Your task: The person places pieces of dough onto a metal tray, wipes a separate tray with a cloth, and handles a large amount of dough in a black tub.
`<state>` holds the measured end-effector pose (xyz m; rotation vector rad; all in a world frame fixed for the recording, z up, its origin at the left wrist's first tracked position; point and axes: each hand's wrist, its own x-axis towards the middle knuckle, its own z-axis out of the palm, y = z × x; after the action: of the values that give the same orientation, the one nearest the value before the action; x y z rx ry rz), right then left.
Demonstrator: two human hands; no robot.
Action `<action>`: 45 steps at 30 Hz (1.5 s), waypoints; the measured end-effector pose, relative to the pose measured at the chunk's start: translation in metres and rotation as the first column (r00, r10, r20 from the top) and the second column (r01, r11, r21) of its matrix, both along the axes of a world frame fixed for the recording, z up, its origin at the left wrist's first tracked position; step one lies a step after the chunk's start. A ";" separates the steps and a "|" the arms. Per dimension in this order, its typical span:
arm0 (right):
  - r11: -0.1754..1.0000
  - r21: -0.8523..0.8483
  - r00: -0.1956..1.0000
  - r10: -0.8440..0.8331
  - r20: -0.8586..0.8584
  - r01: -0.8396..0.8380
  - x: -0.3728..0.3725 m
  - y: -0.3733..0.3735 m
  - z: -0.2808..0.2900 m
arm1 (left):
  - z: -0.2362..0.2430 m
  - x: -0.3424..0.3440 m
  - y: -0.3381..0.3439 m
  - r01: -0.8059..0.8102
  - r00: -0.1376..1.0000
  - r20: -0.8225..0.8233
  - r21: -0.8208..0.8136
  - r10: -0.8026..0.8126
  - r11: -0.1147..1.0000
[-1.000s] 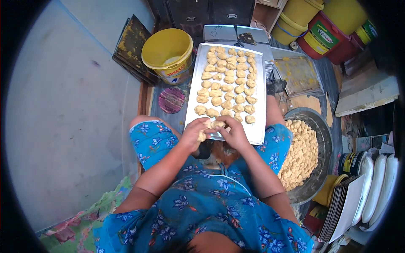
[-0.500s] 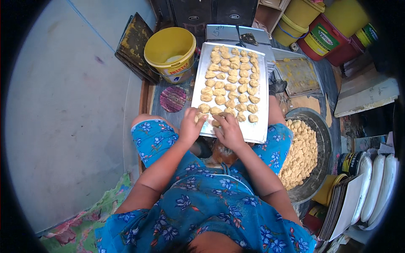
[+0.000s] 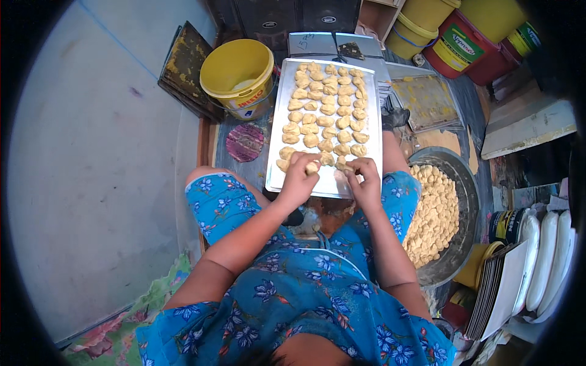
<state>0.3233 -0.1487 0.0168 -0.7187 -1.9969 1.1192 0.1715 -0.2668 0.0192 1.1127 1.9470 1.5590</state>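
A pale metal tray (image 3: 278,146) lies in front of me, tilted slightly, with rows of small lumps of yellowish dough on it. At its near edge my left hand (image 3: 299,182) is closed around a dough piece (image 3: 313,167), part of which shows between thumb and fingers. My right hand (image 3: 367,186) is closed too, its fingertips pinching another dough piece (image 3: 342,163) at the near right of the tray. One more lump (image 3: 327,158) sits between the two hands. Part of the near row is hidden behind my left fingers.
Right of my knee stands a wide dark basin (image 3: 467,213) heaped with similar dough lumps. A yellow bucket (image 3: 237,70) is left of the tray, beside dark stained trays (image 3: 186,61) leaning on the wall. More buckets (image 3: 455,46) stand far right; stacked boards (image 3: 497,293) are near right.
My left hand has shifted right along the near row and now shows dough in its fingers. My right hand has moved right to another lump. The view has shifted a little.
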 end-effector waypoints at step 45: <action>0.586 -0.689 0.011 0.765 0.644 -0.426 -0.036 -0.031 -0.147 | -0.080 -0.022 -0.047 0.649 0.591 0.181 -0.686 -0.786 0.331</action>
<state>0.2868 -0.1796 -0.1304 -0.6934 -3.4699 1.8323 0.1494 -0.3140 -0.0612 1.4715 1.4921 0.1596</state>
